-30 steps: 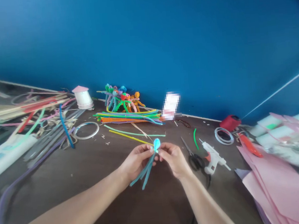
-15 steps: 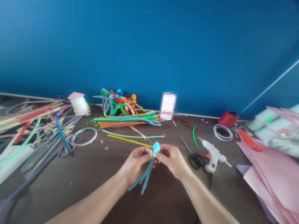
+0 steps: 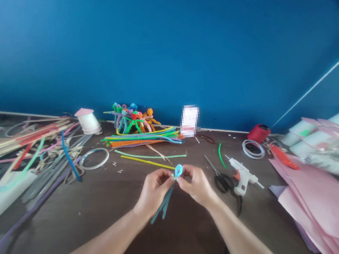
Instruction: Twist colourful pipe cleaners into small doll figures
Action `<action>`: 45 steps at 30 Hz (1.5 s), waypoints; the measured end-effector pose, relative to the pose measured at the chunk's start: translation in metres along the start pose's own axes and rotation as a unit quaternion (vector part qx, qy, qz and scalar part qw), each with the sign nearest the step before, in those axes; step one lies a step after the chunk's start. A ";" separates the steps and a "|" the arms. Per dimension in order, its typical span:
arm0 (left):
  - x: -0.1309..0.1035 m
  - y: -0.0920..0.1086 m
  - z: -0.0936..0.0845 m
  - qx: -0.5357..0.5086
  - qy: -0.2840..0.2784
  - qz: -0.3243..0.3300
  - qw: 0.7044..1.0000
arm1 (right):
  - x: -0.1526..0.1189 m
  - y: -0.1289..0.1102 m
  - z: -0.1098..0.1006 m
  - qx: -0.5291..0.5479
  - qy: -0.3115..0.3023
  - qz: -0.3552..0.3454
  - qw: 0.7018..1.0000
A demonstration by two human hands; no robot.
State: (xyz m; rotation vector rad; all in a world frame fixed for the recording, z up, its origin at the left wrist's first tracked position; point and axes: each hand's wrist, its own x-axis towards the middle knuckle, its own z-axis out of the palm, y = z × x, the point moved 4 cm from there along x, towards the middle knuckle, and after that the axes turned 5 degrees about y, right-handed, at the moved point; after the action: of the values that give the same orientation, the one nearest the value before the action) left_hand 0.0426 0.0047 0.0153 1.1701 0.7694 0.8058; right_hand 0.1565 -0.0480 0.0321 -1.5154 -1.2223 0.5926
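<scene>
Between my two hands is a bundle of blue pipe cleaners [image 3: 165, 206], bent into a small loop at the top, its loose ends hanging down toward me. My left hand [image 3: 155, 186] pinches it at the neck below the loop, where a bit of pale green shows. Thumb and fingers of my right hand [image 3: 196, 183] are closed on the same spot from the other side. Just beyond the hands lie a yellow pipe cleaner [image 3: 147, 161] and a pale green pipe cleaner [image 3: 151, 154].
Scissors [image 3: 220, 178] and a white glue gun [image 3: 244, 176] lie right of my hands. Pink sheets [image 3: 318, 197] cover the right side. Behind stand small pipe-cleaner figures [image 3: 135, 120] and a pile of pipe cleaners [image 3: 141, 138]. A white cup [image 3: 88, 122] and cluttered sticks [image 3: 30, 135] are left.
The blue loop has turned so that its opening shows. The hanging ends have swung slightly right and closer together. Both hands keep their pinch.
</scene>
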 end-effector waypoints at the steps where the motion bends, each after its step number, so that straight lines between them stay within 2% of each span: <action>1: 0.000 -0.001 0.001 -0.008 -0.005 -0.009 1.000 | 0.000 0.000 -0.001 -0.004 0.004 -0.003 1.000; 6: 0.001 -0.007 0.004 -0.087 -0.023 -0.060 0.994 | 0.000 0.001 0.000 0.023 -0.009 0.013 1.000; 11: 0.003 -0.010 0.003 -0.092 -0.028 -0.063 0.993 | 0.000 0.001 0.000 0.047 -0.021 0.016 0.999; 17: 0.003 -0.011 0.000 -0.039 -0.008 -0.029 0.999 | 0.000 -0.002 0.001 0.004 0.004 0.017 1.000; 23: 0.000 -0.006 -0.002 0.063 0.035 0.031 0.997 | -0.003 -0.006 0.003 -0.057 0.050 0.009 0.997; 28: -0.004 0.001 0.001 0.086 0.007 0.080 0.993 | -0.002 -0.005 0.002 -0.054 0.083 0.012 0.995; 30: -0.003 0.000 0.001 0.056 0.008 0.059 0.997 | -0.002 -0.004 0.001 -0.035 0.081 0.016 0.996; 32: 0.000 -0.005 0.001 -0.015 0.004 0.004 1.000 | -0.001 -0.003 0.001 -0.009 0.061 0.022 0.998; 35: 0.004 -0.013 0.003 -0.122 -0.037 -0.093 0.987 | -0.001 -0.002 0.002 0.014 0.032 0.034 0.999; 37: 0.005 -0.017 0.005 -0.155 -0.068 -0.136 0.976 | -0.001 -0.001 0.001 0.015 0.028 0.041 0.999; 41: 0.005 -0.020 0.005 -0.174 -0.101 -0.174 0.964 | -0.002 -0.002 0.002 0.024 0.015 0.055 0.998; 45: 0.004 -0.021 0.005 -0.161 -0.115 -0.171 0.965 | -0.003 -0.003 0.003 0.038 0.001 0.066 0.997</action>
State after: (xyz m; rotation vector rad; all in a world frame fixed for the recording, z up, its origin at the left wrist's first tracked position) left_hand 0.0516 0.0021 -0.0047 0.7922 0.5982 0.4733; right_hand 0.1521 -0.0496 0.0334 -1.5405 -1.0917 0.7170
